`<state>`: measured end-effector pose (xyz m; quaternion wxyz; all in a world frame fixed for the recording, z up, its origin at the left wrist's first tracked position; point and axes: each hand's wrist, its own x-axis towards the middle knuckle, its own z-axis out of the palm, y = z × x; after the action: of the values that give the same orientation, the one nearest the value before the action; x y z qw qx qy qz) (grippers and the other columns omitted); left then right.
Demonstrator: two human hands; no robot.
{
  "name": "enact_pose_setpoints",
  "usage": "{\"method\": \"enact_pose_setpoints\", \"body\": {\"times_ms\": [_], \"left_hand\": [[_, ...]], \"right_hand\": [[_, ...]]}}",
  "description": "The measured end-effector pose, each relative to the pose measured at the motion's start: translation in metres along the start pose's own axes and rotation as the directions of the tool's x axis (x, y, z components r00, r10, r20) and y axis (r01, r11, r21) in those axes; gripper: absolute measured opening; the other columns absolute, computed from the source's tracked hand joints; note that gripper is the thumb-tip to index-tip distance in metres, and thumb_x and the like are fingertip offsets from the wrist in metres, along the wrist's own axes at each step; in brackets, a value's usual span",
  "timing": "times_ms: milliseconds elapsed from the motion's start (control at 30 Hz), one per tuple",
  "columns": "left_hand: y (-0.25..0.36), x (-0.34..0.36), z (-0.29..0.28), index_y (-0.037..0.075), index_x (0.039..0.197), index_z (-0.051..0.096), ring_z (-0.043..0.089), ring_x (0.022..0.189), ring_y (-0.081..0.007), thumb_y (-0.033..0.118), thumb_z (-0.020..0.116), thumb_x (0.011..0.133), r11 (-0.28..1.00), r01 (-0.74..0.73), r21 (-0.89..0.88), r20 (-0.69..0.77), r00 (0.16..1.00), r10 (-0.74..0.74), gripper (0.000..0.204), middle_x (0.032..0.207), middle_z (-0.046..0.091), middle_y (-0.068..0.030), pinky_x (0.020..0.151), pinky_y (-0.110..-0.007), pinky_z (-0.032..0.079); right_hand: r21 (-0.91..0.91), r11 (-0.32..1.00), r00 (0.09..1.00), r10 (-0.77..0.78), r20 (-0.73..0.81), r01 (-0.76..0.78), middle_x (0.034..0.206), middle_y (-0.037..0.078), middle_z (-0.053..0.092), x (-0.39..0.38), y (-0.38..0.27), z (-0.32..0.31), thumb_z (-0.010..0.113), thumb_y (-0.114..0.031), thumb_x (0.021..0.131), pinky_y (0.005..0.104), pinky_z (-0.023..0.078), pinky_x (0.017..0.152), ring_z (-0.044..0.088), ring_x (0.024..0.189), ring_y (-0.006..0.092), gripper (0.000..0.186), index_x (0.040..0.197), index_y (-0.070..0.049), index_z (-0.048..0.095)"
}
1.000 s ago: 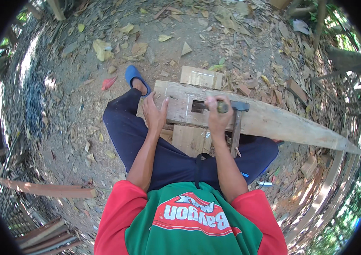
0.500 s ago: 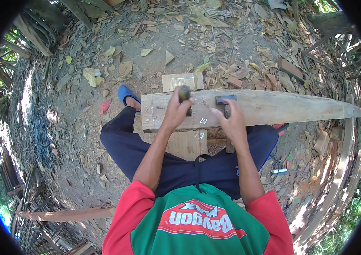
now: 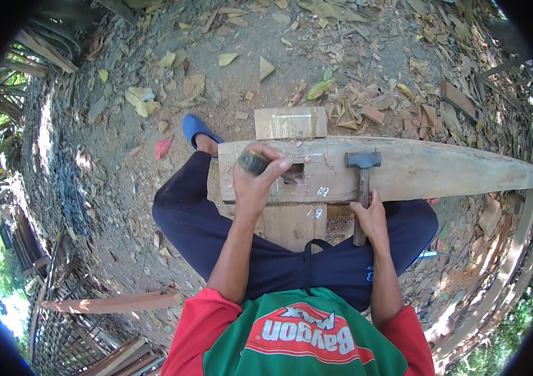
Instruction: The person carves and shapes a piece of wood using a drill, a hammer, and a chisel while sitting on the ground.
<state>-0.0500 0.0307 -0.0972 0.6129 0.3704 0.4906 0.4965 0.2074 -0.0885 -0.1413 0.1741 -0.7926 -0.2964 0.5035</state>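
A thick wooden beam (image 3: 442,169) with a tapering right end lies across in front of me. Near its left end is a dark rectangular hole (image 3: 295,171) with pencil lines around it. My left hand (image 3: 255,191) is closed round the dark handle of a chisel (image 3: 252,163); the blade slants toward the hole, and I cannot tell whether its tip touches wood. Lower right, my right hand (image 3: 374,220) grips the wooden handle of a hammer (image 3: 364,160). The hammer's metal head is over the beam's upper face, right of the hole.
A marked wood block (image 3: 290,123) sits against the beam's far side, and a plank (image 3: 285,225) lies under its near side. My legs straddle this work. Dry leaves and offcuts such as a reddish block (image 3: 373,114) litter the ground. A curved board (image 3: 110,302) lies lower left.
My right hand has gone from loose fingers beside the hammer's head to a hold low on its handle. My left hand has moved left of the hole, tilting the chisel. The view has shifted slightly.
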Motion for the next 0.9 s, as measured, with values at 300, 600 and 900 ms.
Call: {"method": "enact_pose_setpoints", "body": {"times_ms": [300, 600, 900], "left_hand": [[0.031, -0.014, 0.023, 0.006, 0.087, 0.062, 0.051, 0.077, -0.0043, 0.011, 0.078, 0.084, 0.984, 0.162, 0.077, 0.142, 0.975, -0.172, 0.017, 0.087, 0.058, 0.0033, 0.068, -0.022, 0.04], [0.011, -0.032, 0.033, 0.002, 0.091, 0.065, 0.052, 0.069, -0.004, 0.01, 0.078, 0.085, 0.993, -0.04, 0.108, -0.002, 0.999, 0.041, 0.016, 0.075, 0.058, 0.0036, 0.062, -0.021, 0.043], [0.006, -0.004, 0.0, 0.005, 0.081, 0.06, 0.051, 0.065, -0.0034, 0.01, 0.077, 0.083, 0.998, -0.063, 0.023, 0.078, 0.995, 0.061, 0.018, 0.072, 0.057, 0.0021, 0.06, -0.02, 0.041]], "right_hand": [[0.41, 0.853, 0.939, -0.235, -0.252, 0.323, 0.069, 0.003, 0.056, -0.015, -0.042, 0.0, 0.064, -0.011, 0.091, 0.0259, 0.047, 0.056, 0.055, 0.058, 0.0106, 0.018, 0.1, -0.001, 0.052], [0.36, 0.633, 0.725, -0.548, -0.416, 0.685, 0.076, 0.003, 0.063, -0.06, -0.1, -0.03, 0.071, -0.002, 0.086, 0.0254, 0.046, 0.06, 0.058, 0.063, 0.0098, 0.009, 0.088, 0.0, 0.062], [0.22, 0.843, 0.863, -0.436, -0.256, 0.492, 0.076, 0.001, 0.066, -0.066, -0.042, -0.012, 0.075, -0.007, 0.082, 0.0259, 0.048, 0.066, 0.058, 0.068, 0.0084, 0.016, 0.091, 0.001, 0.065]]}}
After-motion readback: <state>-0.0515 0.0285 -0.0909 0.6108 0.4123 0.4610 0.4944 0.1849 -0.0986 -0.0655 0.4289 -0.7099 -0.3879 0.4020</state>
